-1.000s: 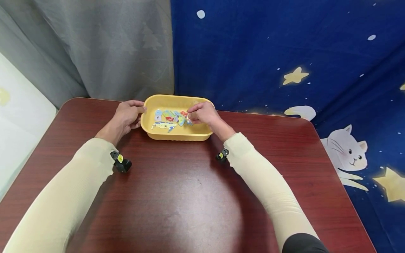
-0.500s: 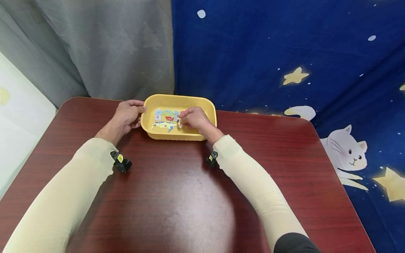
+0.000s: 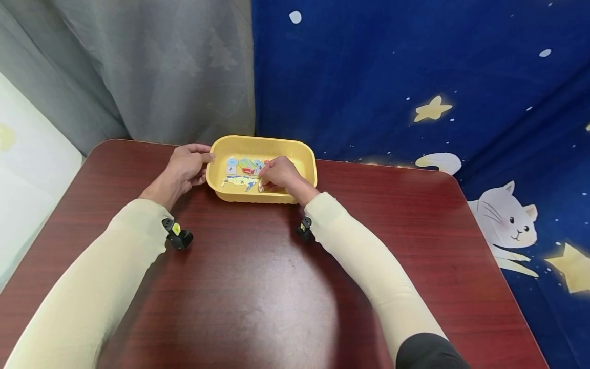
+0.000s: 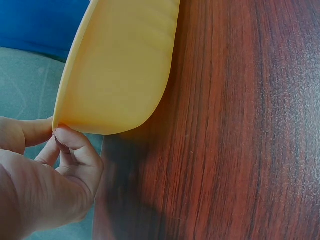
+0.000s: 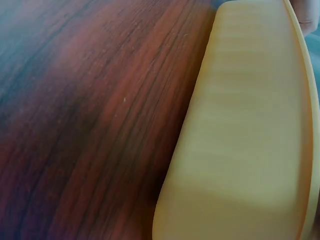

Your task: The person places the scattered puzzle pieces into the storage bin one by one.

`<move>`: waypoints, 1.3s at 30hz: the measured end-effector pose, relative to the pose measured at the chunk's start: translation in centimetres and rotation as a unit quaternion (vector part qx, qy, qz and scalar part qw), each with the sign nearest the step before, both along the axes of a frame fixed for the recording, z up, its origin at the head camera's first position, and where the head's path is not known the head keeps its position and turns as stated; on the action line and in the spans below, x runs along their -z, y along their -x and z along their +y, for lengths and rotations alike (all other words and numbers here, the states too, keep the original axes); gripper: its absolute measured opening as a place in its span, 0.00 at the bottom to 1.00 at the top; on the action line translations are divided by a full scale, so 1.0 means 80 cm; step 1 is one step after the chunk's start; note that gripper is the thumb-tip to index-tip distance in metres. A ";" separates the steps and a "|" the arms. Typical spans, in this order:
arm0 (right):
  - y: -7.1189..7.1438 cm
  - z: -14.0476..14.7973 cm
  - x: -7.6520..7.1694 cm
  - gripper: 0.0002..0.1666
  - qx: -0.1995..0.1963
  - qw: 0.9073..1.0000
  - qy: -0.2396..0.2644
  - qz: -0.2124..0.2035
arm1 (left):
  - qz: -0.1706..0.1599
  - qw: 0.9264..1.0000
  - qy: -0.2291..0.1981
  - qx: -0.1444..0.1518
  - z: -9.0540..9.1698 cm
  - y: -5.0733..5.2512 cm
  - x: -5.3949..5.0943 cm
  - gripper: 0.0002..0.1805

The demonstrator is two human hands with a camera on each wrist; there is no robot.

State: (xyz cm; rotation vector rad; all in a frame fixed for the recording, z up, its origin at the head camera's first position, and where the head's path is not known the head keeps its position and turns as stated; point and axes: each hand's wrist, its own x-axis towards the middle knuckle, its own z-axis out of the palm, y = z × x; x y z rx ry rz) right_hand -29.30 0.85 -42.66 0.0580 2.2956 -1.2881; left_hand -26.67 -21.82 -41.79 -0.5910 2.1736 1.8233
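Note:
A yellow plastic bin stands near the table's back edge, with several flat, colourful jigsaw puzzle pieces lying fitted or close together on its floor. My left hand pinches the bin's left rim between thumb and fingers, as the left wrist view also shows at the bin's corner. Inside the bin, my right hand pinches a small puzzle piece at the right end of the others. That piece is mostly covered by the fingers. In the right wrist view the bin's outer wall hides my right hand.
The dark red wooden table stretches in front of the bin. Behind it hang a grey curtain and a blue curtain with stars and a cat. Wrist cameras sit on both cream sleeves.
My right hand has moved left and slightly toward me inside the bin, bringing the small puzzle piece near the lower right of the others. My left hand has stayed on the rim.

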 end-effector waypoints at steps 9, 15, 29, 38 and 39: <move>0.000 -0.008 -0.001 0.03 -0.017 0.997 -0.075 0.031 | 0.000 1.000 0.000 0.001 0.002 -0.001 -0.001 0.22; 0.000 -0.008 -0.002 0.07 -0.028 0.992 -0.116 0.043 | 0.000 1.000 -0.001 0.002 0.004 0.000 -0.001 0.21; -0.006 0.004 -0.017 0.08 -0.007 0.990 -0.114 0.082 | 0.004 1.000 -0.017 -0.001 -0.003 -0.003 0.005 0.21; -0.009 0.053 -0.046 0.11 0.027 0.994 -0.024 0.103 | 0.002 0.999 -0.051 0.005 -0.015 -0.013 0.010 0.22; -0.009 0.062 -0.048 0.11 0.031 0.994 -0.011 0.103 | 0.004 0.999 -0.051 0.005 -0.017 -0.015 0.010 0.22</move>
